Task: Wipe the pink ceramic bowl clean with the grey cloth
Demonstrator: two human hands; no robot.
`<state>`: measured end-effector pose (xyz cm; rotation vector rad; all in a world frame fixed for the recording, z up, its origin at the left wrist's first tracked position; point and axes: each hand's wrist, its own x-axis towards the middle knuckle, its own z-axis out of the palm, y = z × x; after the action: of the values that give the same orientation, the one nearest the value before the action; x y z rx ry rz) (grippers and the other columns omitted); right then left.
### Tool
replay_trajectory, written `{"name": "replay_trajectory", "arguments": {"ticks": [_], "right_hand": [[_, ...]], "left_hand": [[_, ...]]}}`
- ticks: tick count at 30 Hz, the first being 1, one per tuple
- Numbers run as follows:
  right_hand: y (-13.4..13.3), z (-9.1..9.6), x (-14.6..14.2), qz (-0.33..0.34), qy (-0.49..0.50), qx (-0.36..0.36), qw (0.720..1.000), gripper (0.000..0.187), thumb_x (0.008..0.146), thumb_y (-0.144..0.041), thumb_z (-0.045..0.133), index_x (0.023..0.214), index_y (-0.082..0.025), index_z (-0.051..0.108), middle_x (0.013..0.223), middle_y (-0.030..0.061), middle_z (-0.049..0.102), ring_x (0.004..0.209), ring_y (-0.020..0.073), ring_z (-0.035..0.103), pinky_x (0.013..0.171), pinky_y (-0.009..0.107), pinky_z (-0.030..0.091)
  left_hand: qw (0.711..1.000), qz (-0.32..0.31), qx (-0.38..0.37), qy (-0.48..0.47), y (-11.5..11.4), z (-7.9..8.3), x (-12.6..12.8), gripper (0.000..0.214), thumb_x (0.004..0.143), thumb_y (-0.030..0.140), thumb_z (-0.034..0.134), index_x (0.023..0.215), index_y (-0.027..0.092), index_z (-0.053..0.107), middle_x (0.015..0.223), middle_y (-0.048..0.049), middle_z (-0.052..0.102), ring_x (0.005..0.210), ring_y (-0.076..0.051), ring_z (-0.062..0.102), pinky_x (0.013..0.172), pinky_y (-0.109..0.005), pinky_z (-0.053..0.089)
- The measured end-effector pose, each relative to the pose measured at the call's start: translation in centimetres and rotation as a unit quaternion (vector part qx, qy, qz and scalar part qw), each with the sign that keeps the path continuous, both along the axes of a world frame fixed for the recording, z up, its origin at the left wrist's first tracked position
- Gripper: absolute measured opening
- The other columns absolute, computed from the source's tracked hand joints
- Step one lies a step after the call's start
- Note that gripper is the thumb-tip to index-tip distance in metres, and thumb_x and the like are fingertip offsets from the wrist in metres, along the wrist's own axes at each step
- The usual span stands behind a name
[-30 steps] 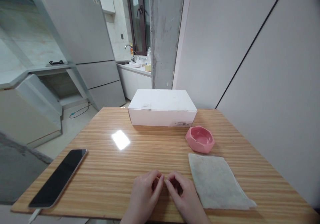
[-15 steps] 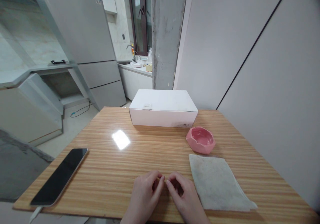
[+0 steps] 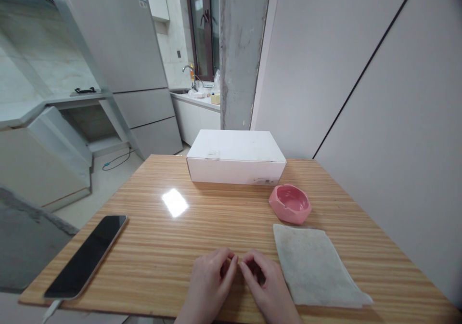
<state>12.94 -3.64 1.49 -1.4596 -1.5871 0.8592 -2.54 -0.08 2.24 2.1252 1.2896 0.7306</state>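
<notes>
My left hand and my right hand rest close together at the near edge of the striped wooden table. Their fingers curl inward, and the fingertips almost meet. I see nothing held between them, though the curled fingers hide the palms. A crumpled grey-white cloth lies just right of my right hand. Beyond it sits a small pink ceramic dish. A white cardboard box stands at the far edge. To the left lies a black smartphone with a white cable at its lower end.
A bright reflection lies on the tabletop. A grey concrete pillar rises behind the box, and a pale wall runs along the table's right side. Further back stand a steel refrigerator and a sink counter.
The whole view has shifted slightly, with the table items drifting a little right and down. My hands keep nearly the same pose.
</notes>
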Motion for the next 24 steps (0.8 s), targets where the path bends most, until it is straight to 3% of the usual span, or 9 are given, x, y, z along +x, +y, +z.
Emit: {"name": "replay_trajectory", "arguments": {"ticks": [24], "right_hand": [[0.04,0.29,-0.02,0.004,-0.005,-0.001,1.0,0.029,0.097,-0.039,0.044,0.079,-0.02,0.058,0.07,-0.0006,0.058,0.063,0.015,0.054,0.059,0.025,0.039]], "left_hand": [[1.0,-0.001,0.019,0.009,0.01,0.08,0.08,0.027,0.095,0.028,0.044,0.074,0.02,0.06,0.066,0.0002,0.065,0.059,-0.013,0.059,0.056,-0.022,0.035]]}}
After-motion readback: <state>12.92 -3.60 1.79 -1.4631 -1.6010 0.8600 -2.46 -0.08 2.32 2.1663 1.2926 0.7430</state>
